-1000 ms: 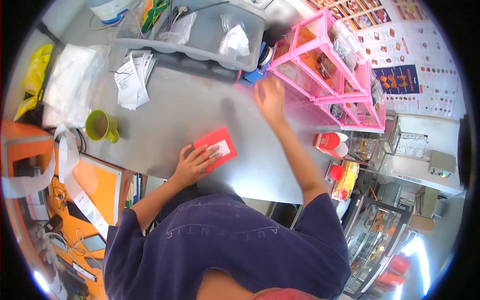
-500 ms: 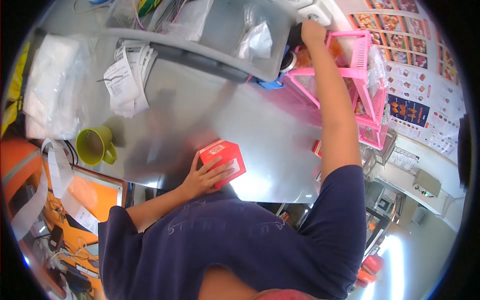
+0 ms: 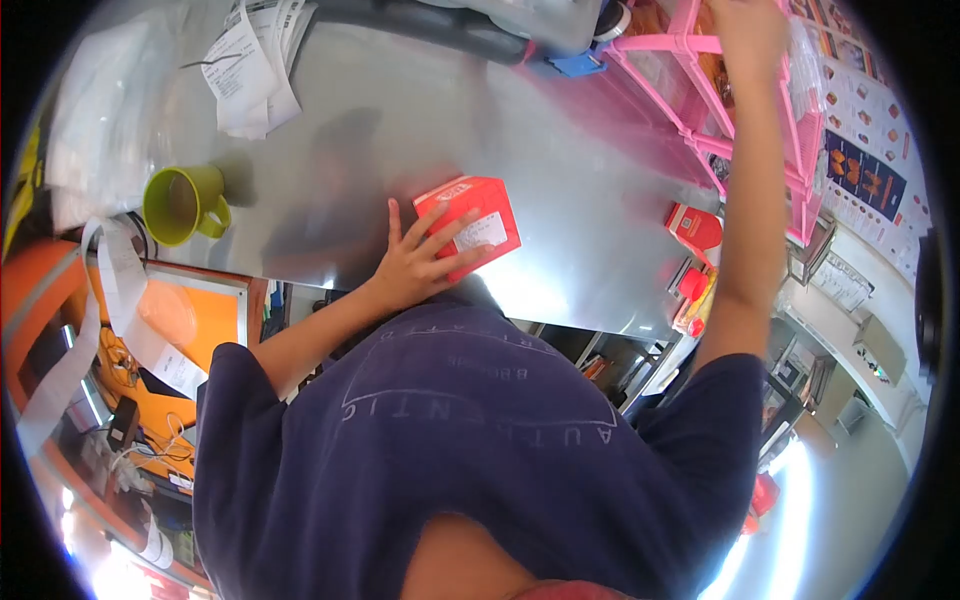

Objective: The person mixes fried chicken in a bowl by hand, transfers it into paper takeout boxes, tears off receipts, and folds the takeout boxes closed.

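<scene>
On the metal table lies a red box [image 3: 509, 214] with a white label. My left hand [image 3: 425, 252] rests on its near left part, fingers spread over the label and thumb stretched out beside the box. My right hand [image 3: 748, 28] is at the top edge of the view, over the upper part of the pink rack [image 3: 690, 128]. It is blurred and partly cut off, so its fingers and anything in them cannot be made out. Packets sit inside the rack.
A green mug [image 3: 182, 206] stands at the left, with paper slips [image 3: 250, 78] and plastic bags [image 3: 105, 125] beyond it. A grey tray [image 3: 560, 22] is at the top. A red and white carton [image 3: 696, 232] lies near the table's right end.
My right hand has moved from above the table to the rack, then further right and up in the view. My left hand stays on the red box, its fingers now wider apart.
</scene>
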`<state>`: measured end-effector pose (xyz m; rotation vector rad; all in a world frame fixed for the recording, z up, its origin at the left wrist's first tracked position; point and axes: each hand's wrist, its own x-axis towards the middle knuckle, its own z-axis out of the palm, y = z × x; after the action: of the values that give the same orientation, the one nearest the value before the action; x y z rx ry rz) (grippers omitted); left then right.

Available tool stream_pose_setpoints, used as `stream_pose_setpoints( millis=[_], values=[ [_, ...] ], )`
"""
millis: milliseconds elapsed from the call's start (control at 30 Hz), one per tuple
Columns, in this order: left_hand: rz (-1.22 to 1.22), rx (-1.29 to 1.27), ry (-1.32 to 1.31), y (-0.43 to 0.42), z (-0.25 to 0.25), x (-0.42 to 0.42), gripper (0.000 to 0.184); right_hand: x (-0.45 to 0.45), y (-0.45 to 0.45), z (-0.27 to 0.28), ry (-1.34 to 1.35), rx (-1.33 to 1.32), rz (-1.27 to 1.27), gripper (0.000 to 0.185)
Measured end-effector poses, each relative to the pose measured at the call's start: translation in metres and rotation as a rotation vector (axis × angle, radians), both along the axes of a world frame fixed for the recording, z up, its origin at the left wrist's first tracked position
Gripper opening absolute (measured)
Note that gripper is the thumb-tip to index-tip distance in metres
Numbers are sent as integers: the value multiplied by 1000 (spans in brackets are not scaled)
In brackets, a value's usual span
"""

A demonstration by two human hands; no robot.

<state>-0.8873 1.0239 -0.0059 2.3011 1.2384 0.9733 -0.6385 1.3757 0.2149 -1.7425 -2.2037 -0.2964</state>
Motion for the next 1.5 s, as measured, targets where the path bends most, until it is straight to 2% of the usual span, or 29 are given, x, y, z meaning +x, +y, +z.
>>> stream_pose_setpoints(
  millis=[33, 100, 133, 167, 200, 233, 267, 333, 400, 433, 533, 567, 667, 800, 900, 1000, 1500],
  values=[
    [23, 18, -40, -2, -1, 1, 64, 10, -37, 8, 211, 89, 72, 22],
    [21, 31, -22, -7, -5, -2, 67, 21, -110, -4, 873, 89, -63, 33],
    [27, 40, -10, -9, -6, -3, 68, 21, -144, -17, 1240, 23, -176, 32],
    [55, 12, -64, -10, -3, -3, 69, 44, -173, -39, 1831, -344, -182, 26],
    [73, 1, -73, -11, -2, -2, 67, 52, -208, -60, 2302, -689, -178, 32],
    [88, -12, -82, -12, -2, -2, 66, 21, -242, -63, 2610, -930, -188, 32],
    [102, -26, -92, -13, -1, -2, 65, 10, -269, -84, 2825, -1067, -243, 42],
    [123, -4, -84, -12, 1, -1, 63, -25, -314, -99, 2925, -1239, -275, 39],
    [127, -7, -82, -14, 3, -1, 62, -49, -338, -104, 2860, -1340, -182, 43],
    [126, -19, -84, -15, 3, -1, 62, -57, -342, -105, 2833, -1363, -158, 29],
    [128, -33, -116, -16, 1, 0, 64, -57, -334, -127, 2158, -1168, 61, 10],
    [130, -34, -133, -16, 0, 1, 64, -70, -327, -122, 1892, -968, 16, 16],
    [113, -12, -136, -16, -4, 0, 66, -75, -323, -154, 1327, -575, 95, 20],
    [115, 2, -148, -16, -7, 1, 66, -86, -326, -161, 1436, -429, -62, 29],
    [118, 3, -166, -15, -9, 1, 65, -86, -325, -176, 1227, -280, 21, 33],
    [117, -11, -178, -16, -8, 1, 64, -93, -322, -172, 1146, -218, 47, 35],
    [126, 15, -146, -14, -10, 1, 60, -94, -320, -177, 1058, -176, 67, 34]
  ],
)
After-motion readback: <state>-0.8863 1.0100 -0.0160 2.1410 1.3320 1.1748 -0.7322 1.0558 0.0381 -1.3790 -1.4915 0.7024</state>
